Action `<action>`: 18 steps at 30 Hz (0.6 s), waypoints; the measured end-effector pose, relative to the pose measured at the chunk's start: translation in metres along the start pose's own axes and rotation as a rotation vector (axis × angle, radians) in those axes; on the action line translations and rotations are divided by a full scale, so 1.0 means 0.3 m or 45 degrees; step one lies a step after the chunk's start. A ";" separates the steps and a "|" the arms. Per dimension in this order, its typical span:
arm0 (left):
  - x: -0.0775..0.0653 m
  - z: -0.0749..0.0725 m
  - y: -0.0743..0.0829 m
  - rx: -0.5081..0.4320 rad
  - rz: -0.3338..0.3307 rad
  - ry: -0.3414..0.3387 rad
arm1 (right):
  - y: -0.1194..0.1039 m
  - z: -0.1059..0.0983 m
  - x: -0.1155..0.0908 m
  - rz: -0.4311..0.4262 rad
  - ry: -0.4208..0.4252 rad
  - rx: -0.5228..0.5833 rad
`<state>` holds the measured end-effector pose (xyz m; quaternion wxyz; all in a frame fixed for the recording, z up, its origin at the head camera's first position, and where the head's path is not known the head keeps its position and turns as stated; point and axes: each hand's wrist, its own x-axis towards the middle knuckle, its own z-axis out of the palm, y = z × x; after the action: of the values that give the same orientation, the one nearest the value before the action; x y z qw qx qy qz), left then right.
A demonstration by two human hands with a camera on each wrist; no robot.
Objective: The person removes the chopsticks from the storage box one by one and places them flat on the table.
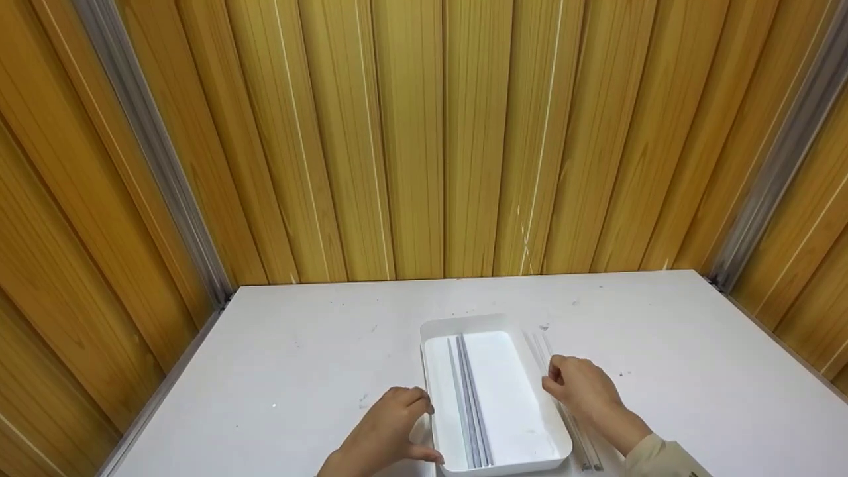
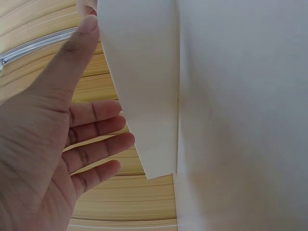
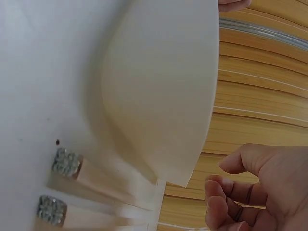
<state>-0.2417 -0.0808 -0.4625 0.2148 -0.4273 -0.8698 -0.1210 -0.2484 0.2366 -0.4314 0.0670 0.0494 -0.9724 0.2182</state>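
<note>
A white rectangular tray (image 1: 540, 424) holds several slim grey sticks (image 1: 469, 404) lying lengthwise on its left side. My left hand (image 1: 391, 427) is at the tray's left wall, its thumb near the front corner. In the left wrist view the fingers (image 2: 98, 151) are nearly straight against the wall's edge. My right hand (image 1: 586, 387) hovers beside the tray's right wall, above some clear rods (image 1: 586, 450). The right wrist view shows its fingers (image 3: 216, 202) loosely bent with nothing between them. Two rods there have glittery, silvery ends (image 3: 67, 162).
The white table (image 1: 318, 351) bears small dark specks and scuffs. Wood-patterned panels (image 1: 411, 146) close off the back and both sides, with grey metal posts (image 1: 165, 159) at the corners. The tray's raised walls stand between my hands.
</note>
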 end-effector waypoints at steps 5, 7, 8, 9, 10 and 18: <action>-0.002 0.000 0.000 0.001 0.012 0.023 | -0.038 0.015 0.007 0.003 -0.003 -0.010; -0.002 0.001 0.000 0.000 0.014 0.031 | -0.053 0.024 0.009 -0.001 -0.005 -0.011; -0.003 0.001 0.000 0.000 0.016 0.034 | -0.060 0.030 0.009 -0.004 -0.009 -0.012; -0.003 0.001 0.000 -0.001 0.016 0.037 | -0.067 0.035 0.009 -0.017 -0.012 -0.010; -0.004 0.002 0.000 -0.003 0.016 0.038 | -0.074 0.041 0.009 -0.026 -0.015 -0.010; -0.004 0.000 0.000 -0.017 0.002 0.016 | -0.112 0.081 0.007 -0.114 -0.059 0.042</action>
<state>-0.2411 -0.0815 -0.4631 0.2176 -0.4287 -0.8672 -0.1295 -0.2489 0.1958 -0.4390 0.0534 0.0991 -0.9668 0.2296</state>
